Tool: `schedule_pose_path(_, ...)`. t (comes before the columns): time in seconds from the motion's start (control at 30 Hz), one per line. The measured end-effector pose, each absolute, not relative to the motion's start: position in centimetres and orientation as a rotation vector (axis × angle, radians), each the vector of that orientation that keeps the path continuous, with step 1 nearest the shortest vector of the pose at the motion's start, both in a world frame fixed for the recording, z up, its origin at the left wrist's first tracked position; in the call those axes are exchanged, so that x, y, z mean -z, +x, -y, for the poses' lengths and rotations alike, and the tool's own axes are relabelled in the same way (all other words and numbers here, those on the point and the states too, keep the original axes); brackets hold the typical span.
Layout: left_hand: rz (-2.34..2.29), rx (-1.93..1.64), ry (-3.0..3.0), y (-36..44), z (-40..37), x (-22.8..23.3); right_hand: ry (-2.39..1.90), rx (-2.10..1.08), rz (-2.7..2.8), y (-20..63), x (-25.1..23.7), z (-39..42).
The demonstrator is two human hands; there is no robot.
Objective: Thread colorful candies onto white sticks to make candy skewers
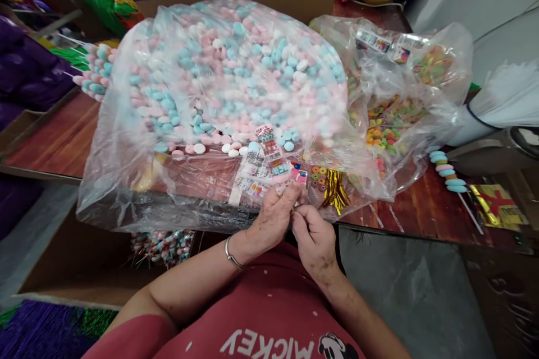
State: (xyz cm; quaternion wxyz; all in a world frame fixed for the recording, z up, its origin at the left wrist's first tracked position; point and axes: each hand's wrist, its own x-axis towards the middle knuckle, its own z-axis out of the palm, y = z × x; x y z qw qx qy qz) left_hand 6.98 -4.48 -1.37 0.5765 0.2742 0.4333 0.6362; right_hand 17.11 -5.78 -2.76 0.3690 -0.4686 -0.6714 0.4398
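Observation:
My left hand [273,214] is closed, thumb and fingers pinched together at the table's front edge. Right beside it, my right hand [315,240] is closed too, its fingertips meeting the left ones. Whatever is between the fingers is small and mostly hidden. Just beyond the hands lie printed clear wrappers [251,173] and a small printed packet [269,145]. A bunch of gold twist ties [336,193] lies to the right, beside several ring-shaped candies [319,178]. A large clear bag [126,123] spreads behind, full of pink, blue and white candies [219,56].
Another clear bag [457,47] holds colourful candy rings [381,129]. At the right are a candy skewer [448,171], a gold packet [497,205] and a container of white sticks [511,95]. A cardboard box [76,258] with finished-looking skewers [162,248] stands below left.

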Motion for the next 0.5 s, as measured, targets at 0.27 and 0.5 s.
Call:
schedule_pose_path(0.27, -1.196, -1.295, 0.849, 6.5, 5.5, 0.6, -1.195, -1.256, 1.652, 17.5, 2.6, 6.1)
schedule_pose_path(0.5, -1.322, -1.322, 1.117, 7.0, 6.9, 1.8, -1.13, -0.509, 2.037, 19.7, -0.2, 4.7)
